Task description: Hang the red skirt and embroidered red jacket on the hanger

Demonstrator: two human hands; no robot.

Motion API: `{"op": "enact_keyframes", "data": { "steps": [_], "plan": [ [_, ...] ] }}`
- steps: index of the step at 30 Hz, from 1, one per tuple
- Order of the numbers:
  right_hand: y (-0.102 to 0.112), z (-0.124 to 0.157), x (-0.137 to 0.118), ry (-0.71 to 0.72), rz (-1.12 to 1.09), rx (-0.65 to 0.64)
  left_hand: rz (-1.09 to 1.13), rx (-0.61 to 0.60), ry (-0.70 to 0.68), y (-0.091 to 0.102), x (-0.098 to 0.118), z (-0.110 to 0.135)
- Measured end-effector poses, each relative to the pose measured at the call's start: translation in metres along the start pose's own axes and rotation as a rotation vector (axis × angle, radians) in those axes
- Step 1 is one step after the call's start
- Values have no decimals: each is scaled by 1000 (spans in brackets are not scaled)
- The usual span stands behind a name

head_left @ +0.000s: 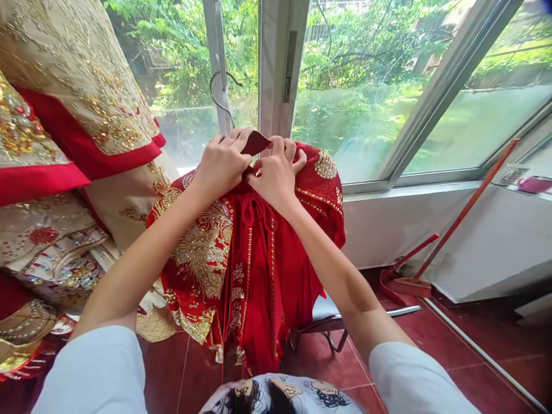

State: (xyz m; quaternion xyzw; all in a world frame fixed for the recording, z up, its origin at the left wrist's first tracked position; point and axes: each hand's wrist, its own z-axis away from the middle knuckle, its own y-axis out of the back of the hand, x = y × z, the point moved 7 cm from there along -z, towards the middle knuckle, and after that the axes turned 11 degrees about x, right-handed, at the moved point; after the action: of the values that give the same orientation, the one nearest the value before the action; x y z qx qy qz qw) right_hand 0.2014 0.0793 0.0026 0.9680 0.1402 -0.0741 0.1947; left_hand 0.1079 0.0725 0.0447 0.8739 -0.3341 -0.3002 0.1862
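Observation:
A red embroidered jacket (202, 253), with gold thread and rows of beads, hangs in front of me by the window. Out of its neck rises the dark hook of a hanger (214, 95). My left hand (226, 158) is closed on the left part of the dark red stand-up collar (255, 142). On the collar's right part, my right hand (278, 167) pinches near the front opening, its outer fingers curled apart. The fingertips are partly hidden by the hands. Just below, a red cord bow (250, 211) hangs at the jacket's front.
Cream and gold embroidered garments (86, 75) hang close on the left. A metal-framed chair (328, 316) stands behind the jacket. To the right, a red-handled broom (466, 213) leans by the wall near a red dustpan (394, 284). A white pole (478, 351) lies on the tiled floor.

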Motion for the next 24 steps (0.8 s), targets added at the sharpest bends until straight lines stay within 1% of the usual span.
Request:
{"op": "enact_keyframes", "data": {
  "steps": [2,7,9,11,15,18,21,24],
  "plan": [
    [5,-10,4,42,-17,-85,0,-16,6,3,-1,1],
    [24,-38,10,176,-57,-383,8,-61,-3,7,2,-1],
    [27,-45,11,202,-78,-442,4,-87,-9,4,6,-4],
    [26,-48,13,186,-78,-422,-1,-99,-17,0,11,-10],
    [24,-42,18,112,-72,-265,35,-60,-7,-5,20,-17],
    [22,-35,17,120,-106,-181,40,-58,9,-9,21,-16],
    [23,-33,15,130,-95,-160,15,-56,34,-13,20,-15],
    [30,-35,16,126,-96,-183,0,-36,47,-16,21,-17]
  ]
}}
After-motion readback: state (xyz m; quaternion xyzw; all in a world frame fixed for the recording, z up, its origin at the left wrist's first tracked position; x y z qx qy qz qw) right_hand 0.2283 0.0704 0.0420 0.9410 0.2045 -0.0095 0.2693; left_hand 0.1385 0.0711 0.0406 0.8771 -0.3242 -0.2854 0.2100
